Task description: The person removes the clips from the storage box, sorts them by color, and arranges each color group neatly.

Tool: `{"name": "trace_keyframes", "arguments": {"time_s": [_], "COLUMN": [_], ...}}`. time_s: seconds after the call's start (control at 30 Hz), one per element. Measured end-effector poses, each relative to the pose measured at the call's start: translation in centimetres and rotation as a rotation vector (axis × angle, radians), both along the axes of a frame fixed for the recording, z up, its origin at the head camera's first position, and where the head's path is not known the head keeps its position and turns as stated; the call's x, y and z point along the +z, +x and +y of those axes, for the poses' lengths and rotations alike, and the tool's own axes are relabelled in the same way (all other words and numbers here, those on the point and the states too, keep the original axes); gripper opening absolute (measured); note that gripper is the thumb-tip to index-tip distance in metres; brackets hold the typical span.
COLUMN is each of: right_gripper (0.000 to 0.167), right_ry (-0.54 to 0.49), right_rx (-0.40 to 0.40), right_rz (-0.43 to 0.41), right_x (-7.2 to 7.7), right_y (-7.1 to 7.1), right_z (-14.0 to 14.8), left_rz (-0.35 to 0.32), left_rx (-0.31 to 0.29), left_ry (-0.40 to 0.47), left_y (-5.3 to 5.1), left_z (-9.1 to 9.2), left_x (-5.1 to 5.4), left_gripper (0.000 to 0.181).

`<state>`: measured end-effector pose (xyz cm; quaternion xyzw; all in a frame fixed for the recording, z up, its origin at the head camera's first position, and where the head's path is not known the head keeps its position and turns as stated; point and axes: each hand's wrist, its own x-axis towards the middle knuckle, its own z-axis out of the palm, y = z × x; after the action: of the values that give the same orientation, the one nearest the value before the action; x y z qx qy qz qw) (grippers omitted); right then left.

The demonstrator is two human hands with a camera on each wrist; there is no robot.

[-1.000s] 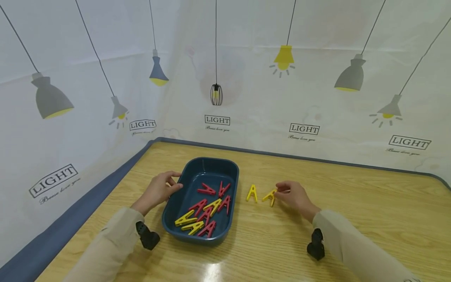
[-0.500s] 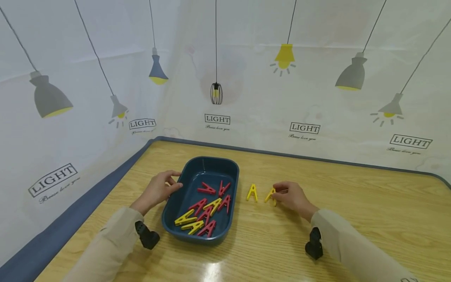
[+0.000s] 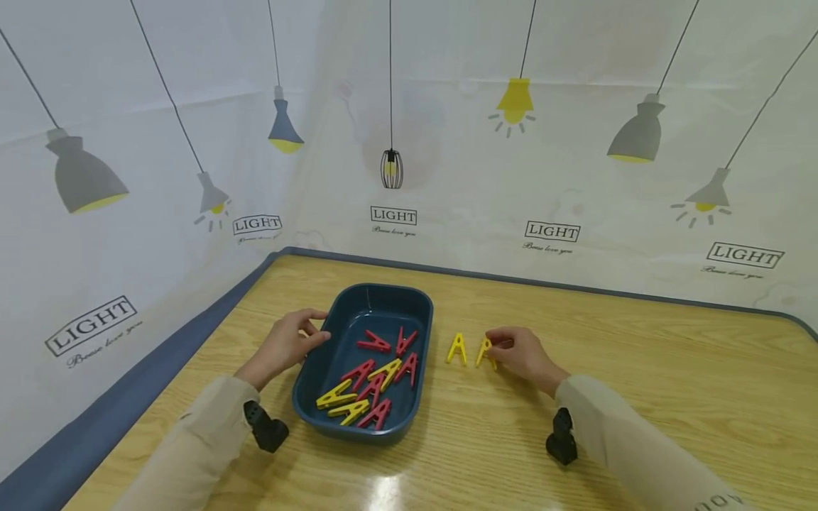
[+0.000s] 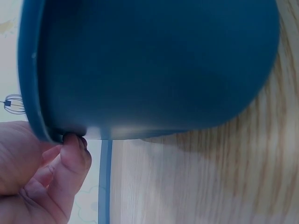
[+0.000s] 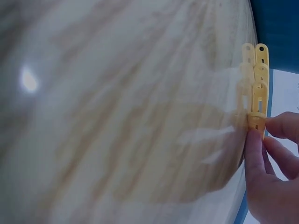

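Note:
My left hand [image 3: 284, 346] pinches the left rim of a dark blue rectangular tray [image 3: 383, 434]. In the left wrist view, a fingertip presses under the lip of the tray [image 4: 159, 70]. Inside the tray, several red clothespins [image 3: 373, 342] and several yellow clothespins [image 3: 349, 411] lie loosely. To its right, a yellow clothespin [image 3: 456, 349] stands on the table, legs toward me. Beside that one, my right hand [image 3: 524, 358] pinches another yellow clothespin [image 3: 483, 351], partly hidden by the fingers. The right wrist view shows thumb and fingers [image 5: 254, 156] at its near end, close to the table.
The wooden table [image 3: 613, 355] has a blue-grey edge along the back and left. Behind it hangs a white curtain [image 3: 460, 156] printed with lamps and "LIGHT" labels. Black wrist cameras [image 3: 267, 427] sit on both sleeves.
My right hand has moved slightly left, bringing its yellow clothespin closer to the other one and turning it to a similar angle. The left hand and tray stay in place.

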<state>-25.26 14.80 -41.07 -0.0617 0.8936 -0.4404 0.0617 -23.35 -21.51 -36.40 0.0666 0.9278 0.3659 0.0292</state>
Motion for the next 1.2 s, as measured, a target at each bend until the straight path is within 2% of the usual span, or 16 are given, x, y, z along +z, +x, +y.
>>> {"name": "trace_keyframes", "arguments": {"time_s": [0.7,1.03,1.2], "right_gripper": [0.034,0.034,0.034], "right_ry": [-0.033,-0.037,-0.087], "right_rx": [0.029,0.073,0.125], "right_rz": [0.017,0.042,0.037], "right_x": [-0.1,1.8,3.0], "right_y": [0.0,0.6,1.0], "right_z": [0.1,0.9,0.2], "left_rz": [0.006,-0.009,-0.019], "left_rx": [0.000,-0.003,-0.005], "left_ry": [0.012,0.031,0.036], "left_y": [-0.1,-0.1,0.0], "left_z": [-0.1,0.1,-0.1], "left_x": [-0.1,0.0,0.2], "left_gripper": [0.041,0.041,0.042]}}
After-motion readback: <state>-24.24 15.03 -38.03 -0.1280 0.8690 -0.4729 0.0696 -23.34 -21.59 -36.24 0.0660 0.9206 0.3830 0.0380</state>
